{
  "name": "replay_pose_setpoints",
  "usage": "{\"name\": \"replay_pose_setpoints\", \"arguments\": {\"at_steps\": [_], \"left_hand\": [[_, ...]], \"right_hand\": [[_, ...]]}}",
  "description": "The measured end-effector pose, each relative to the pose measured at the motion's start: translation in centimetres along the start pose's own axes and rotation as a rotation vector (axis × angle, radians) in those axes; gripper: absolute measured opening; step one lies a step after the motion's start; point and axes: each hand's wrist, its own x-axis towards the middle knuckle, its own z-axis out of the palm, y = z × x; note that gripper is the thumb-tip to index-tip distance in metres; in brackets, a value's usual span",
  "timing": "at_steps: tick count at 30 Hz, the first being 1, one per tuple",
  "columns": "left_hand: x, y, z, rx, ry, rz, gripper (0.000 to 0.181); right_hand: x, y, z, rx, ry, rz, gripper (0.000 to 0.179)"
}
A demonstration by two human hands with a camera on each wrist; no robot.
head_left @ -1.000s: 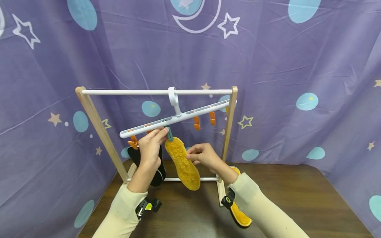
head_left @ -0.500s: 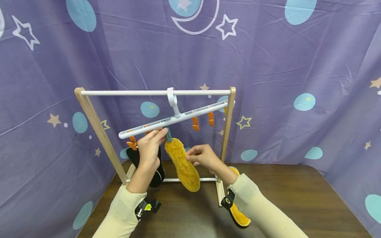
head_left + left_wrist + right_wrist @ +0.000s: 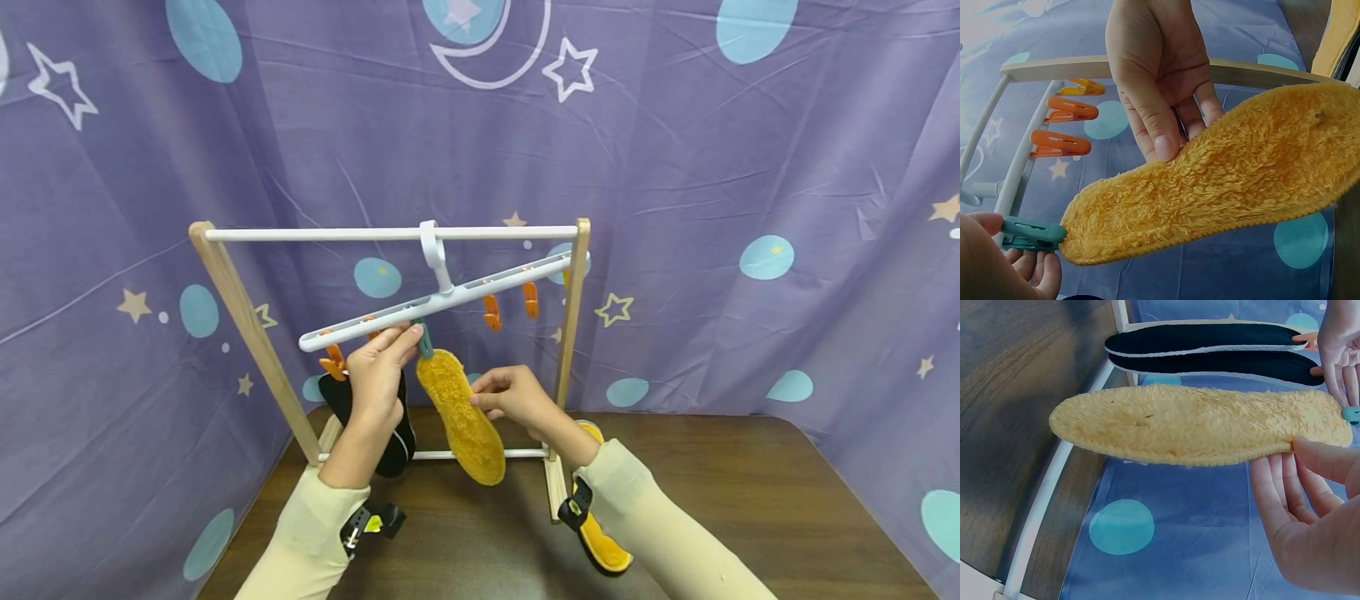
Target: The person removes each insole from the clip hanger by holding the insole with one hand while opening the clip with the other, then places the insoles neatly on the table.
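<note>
A fuzzy yellow insole [image 3: 465,421] hangs at a slant, its narrow end at a green clip [image 3: 1034,234] on the white hanger [image 3: 465,295]. My left hand [image 3: 377,375] pinches that clip between thumb and fingers. On the insole's long edge, my right hand [image 3: 517,398] pinches with thumb and fingertips, as the right wrist view also shows. Two black insoles [image 3: 1210,339] with white edges hang from orange clips behind my left hand. In the left wrist view the green clip's tip meets the insole's end.
The tilted hanger hooks over the white rail of a wooden rack [image 3: 251,333]. Orange clips [image 3: 492,312] dangle from its right half. Another yellow insole [image 3: 606,546] lies on the brown table [image 3: 712,483] under my right forearm. A purple curtain [image 3: 675,167] stands behind.
Both hands keep their grips on the clip and the yellow insole, with hardly any movement. The whole view shifts very slightly.
</note>
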Motion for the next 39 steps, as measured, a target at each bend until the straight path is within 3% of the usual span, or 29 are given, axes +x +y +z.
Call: {"name": "replay_pose_setpoints", "arguments": {"at_steps": [19,39], "left_hand": [[-0.17,-0.26,-0.17,-0.062,-0.016,-0.007,0.037],[-0.09,-0.14,-0.06,-0.039,-0.014,0.004,0.04]], "right_hand": [[-0.04,0.23,-0.29,0.022,-0.003,-0.001,0.016],[-0.09,1.05,-0.44,0.038,-0.005,0.012,0.016]]}}
